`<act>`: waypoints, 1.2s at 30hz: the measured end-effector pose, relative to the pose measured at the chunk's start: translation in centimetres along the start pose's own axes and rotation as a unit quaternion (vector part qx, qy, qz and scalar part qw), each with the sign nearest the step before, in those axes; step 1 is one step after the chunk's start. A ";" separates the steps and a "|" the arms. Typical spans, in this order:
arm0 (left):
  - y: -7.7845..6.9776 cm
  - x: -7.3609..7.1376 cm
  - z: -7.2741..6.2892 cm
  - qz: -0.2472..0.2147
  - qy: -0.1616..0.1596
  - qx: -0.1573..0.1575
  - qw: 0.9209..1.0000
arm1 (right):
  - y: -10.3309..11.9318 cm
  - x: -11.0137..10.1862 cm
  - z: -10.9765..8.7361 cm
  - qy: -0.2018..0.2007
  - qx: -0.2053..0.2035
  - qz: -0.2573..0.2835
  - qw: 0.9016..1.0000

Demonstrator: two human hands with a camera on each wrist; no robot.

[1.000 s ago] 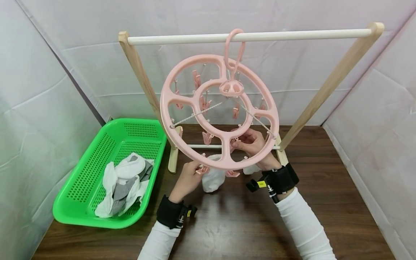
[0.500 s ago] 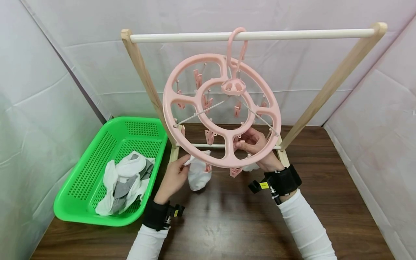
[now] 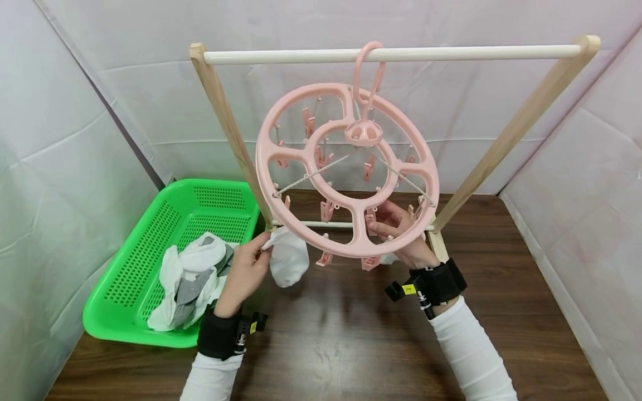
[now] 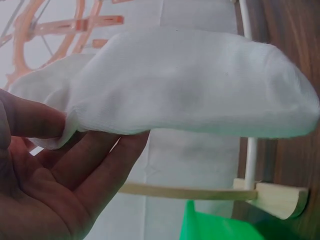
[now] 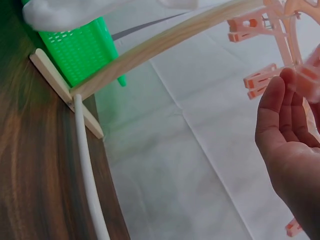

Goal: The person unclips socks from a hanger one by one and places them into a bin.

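My left hand (image 3: 246, 270) pinches the open end of a white sock (image 3: 289, 257) between thumb and fingers, beside the basket. In the left wrist view the sock (image 4: 185, 85) stretches sideways, its toe pointing right. A round pink clip hanger (image 3: 273, 203) hangs by its hook from a white bar, with several pink clothes pegs dangling below. My right hand (image 3: 398, 234) reaches under the ring and pinches a peg (image 3: 370, 223) there. In the right wrist view its fingertips are at a pink peg (image 5: 307, 82). Part of another white cloth (image 3: 388, 258) shows under the ring's front right.
A green basket (image 3: 92, 320) at the left holds several white and grey socks (image 3: 190, 278). The rack has a white top bar (image 3: 281, 57), wooden legs (image 3: 225, 117) and a low rear bar. White curtains surround the brown table (image 3: 341, 345).
My left hand has carried the white sock left, away from the front of the hanger toward the basket. My right hand stays at its peg, while the hanger has shifted slightly.
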State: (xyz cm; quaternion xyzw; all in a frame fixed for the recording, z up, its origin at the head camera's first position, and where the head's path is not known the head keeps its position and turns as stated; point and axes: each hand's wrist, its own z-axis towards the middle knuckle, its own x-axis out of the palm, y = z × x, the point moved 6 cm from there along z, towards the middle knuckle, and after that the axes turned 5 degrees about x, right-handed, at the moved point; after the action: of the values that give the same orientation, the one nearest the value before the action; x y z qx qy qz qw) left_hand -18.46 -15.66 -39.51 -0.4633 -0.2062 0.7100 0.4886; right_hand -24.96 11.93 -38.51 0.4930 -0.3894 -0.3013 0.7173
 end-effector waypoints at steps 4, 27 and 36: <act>-0.4 -1.0 0.0 0.007 -0.008 0.008 1.000 | -1.2 -0.9 -0.4 -0.011 0.001 0.005 1.000; -2.1 -7.2 1.5 0.073 -0.053 0.014 0.996 | -6.5 -1.8 -4.7 0.045 0.001 0.016 0.999; -1.9 -10.3 0.7 0.101 -0.080 0.006 0.992 | -7.1 -2.1 -5.9 0.033 0.013 0.011 0.999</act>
State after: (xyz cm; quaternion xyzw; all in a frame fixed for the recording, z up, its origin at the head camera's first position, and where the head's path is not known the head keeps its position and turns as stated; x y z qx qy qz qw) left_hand -17.16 -23.82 -33.00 -0.4205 -0.1927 0.7915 0.3995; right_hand -21.32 14.09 -47.00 0.5077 -0.3750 -0.2716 0.7266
